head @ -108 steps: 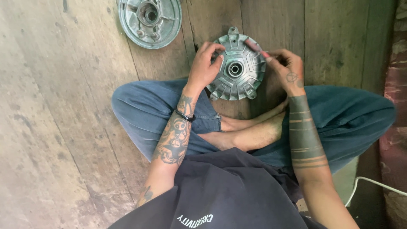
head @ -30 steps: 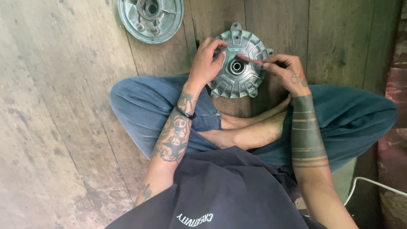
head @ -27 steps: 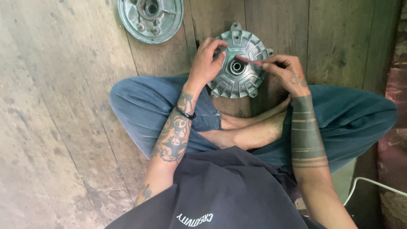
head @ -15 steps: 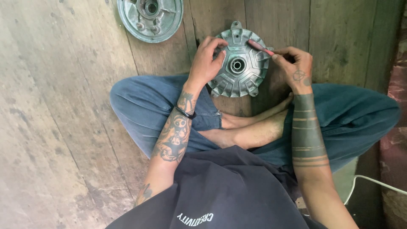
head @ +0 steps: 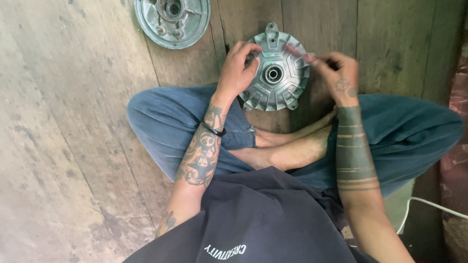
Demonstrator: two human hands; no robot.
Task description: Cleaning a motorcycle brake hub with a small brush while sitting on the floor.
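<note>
I sit cross-legged on a wooden floor with a round grey metal hub plate [head: 278,78] propped in front of my legs. My left hand [head: 240,65] grips its left rim and steadies it. My right hand [head: 339,73] is at the plate's upper right edge, pinching a thin reddish stick-like tool [head: 298,51] whose tip rests over the plate's rim. The tool is blurred. The plate has a central hole and raised ribs.
A second round metal plate [head: 171,19] lies on the floor planks at the upper left. A white cable [head: 429,204] runs at the lower right by a pale object. A dark reddish surface borders the right edge.
My right hand has drawn the thin tool from the plate's centre out to its upper right rim. My left hand has kept its grip on the plate.
</note>
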